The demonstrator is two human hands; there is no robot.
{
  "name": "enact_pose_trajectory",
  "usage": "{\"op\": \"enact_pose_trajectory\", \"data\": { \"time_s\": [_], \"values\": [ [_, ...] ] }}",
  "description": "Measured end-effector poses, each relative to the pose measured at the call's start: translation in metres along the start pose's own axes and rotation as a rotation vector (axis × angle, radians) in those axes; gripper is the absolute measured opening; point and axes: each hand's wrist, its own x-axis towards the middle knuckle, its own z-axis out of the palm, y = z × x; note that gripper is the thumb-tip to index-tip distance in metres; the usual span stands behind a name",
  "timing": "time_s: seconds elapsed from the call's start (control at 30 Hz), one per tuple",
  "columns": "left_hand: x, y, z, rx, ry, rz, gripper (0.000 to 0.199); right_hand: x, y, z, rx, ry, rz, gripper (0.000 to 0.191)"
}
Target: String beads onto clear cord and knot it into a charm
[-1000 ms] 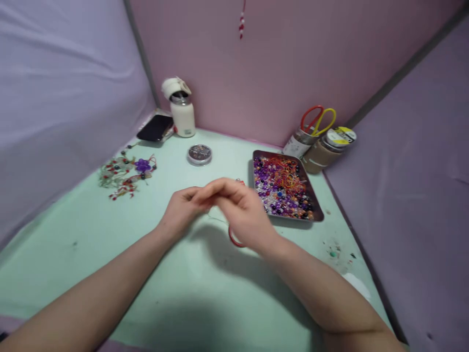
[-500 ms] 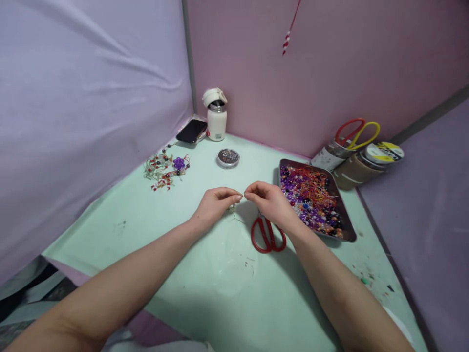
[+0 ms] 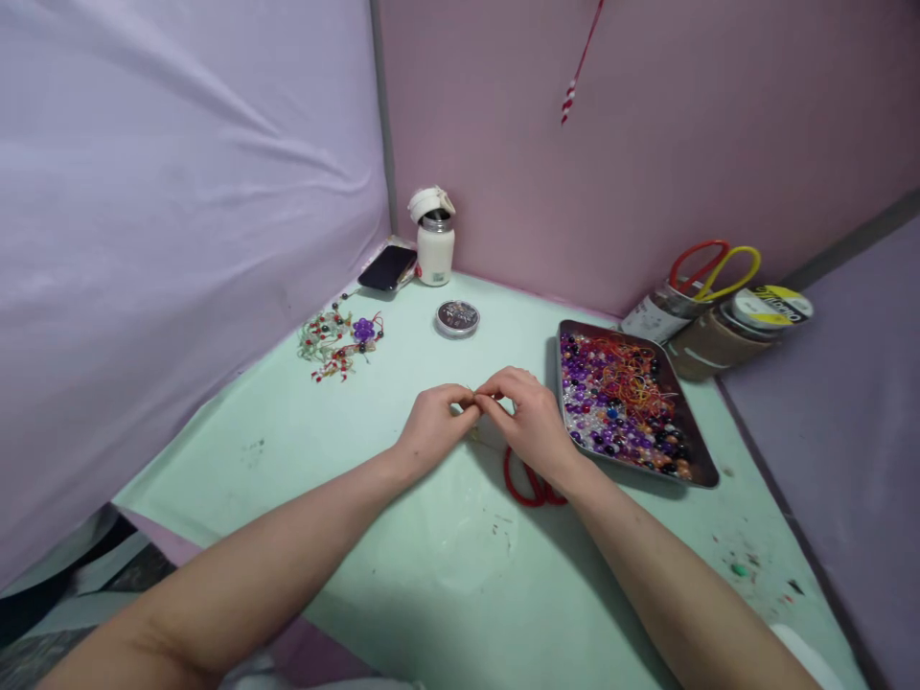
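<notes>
Fingertips of my left hand (image 3: 433, 427) and my right hand (image 3: 532, 420) meet above the middle of the table, both closed in a pinch. Between them is a thin cord (image 3: 470, 389), of which only a short end shows; the rest is mostly hidden by the fingers. A small pale yellowish bit (image 3: 474, 434) hangs or lies just below the fingertips, too small to make out. Under my right hand and wrist lie scissors with red handles (image 3: 512, 481), their blades hidden.
Right of my hands stands a metal tray (image 3: 708, 471) of mixed beads and tangled cords. Behind it are a jar with red-and-yellow-handled scissors (image 3: 725, 273) and a lidded jar (image 3: 708, 347). Farther back are a round tin (image 3: 457, 318), white bottle (image 3: 435, 254), phone (image 3: 388, 268) and beaded pieces (image 3: 334, 340).
My fingertips have come together from slightly apart, covering most of the cord. My right hand now hides more of the scissors. The whole view has shifted slightly.
</notes>
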Motion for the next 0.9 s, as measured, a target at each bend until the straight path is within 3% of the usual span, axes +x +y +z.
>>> {"op": "enact_pose_trajectory", "data": {
  "time_s": [0.13, 0.33, 0.47, 0.6, 0.73, 0.9],
  "values": [
    [0.003, 0.001, 0.0, -0.135, -0.013, -0.106, 0.016, 0.0, -0.004, 0.0, 0.041, 0.026, 0.012, 0.009],
    [0.008, 0.003, -0.004, -0.448, -0.025, -0.271, 0.02, 0.004, -0.002, -0.006, 0.114, 0.047, 0.208, 0.007],
    [0.012, 0.0, -0.007, -0.61, -0.065, -0.299, 0.024, 0.005, 0.002, -0.007, 0.069, 0.006, 0.286, 0.006],
    [0.012, -0.001, -0.008, -0.673, -0.073, -0.31, 0.025, 0.005, 0.002, -0.008, 0.074, -0.018, 0.261, 0.006],
    [0.011, 0.0, -0.007, -0.669, -0.069, -0.329, 0.024, 0.006, 0.002, -0.01, 0.251, -0.002, 0.298, 0.004],
    [0.011, -0.001, -0.006, -0.655, -0.054, -0.322, 0.025, 0.007, 0.001, -0.016, 0.528, 0.128, 0.289, 0.004]
  ]
}}
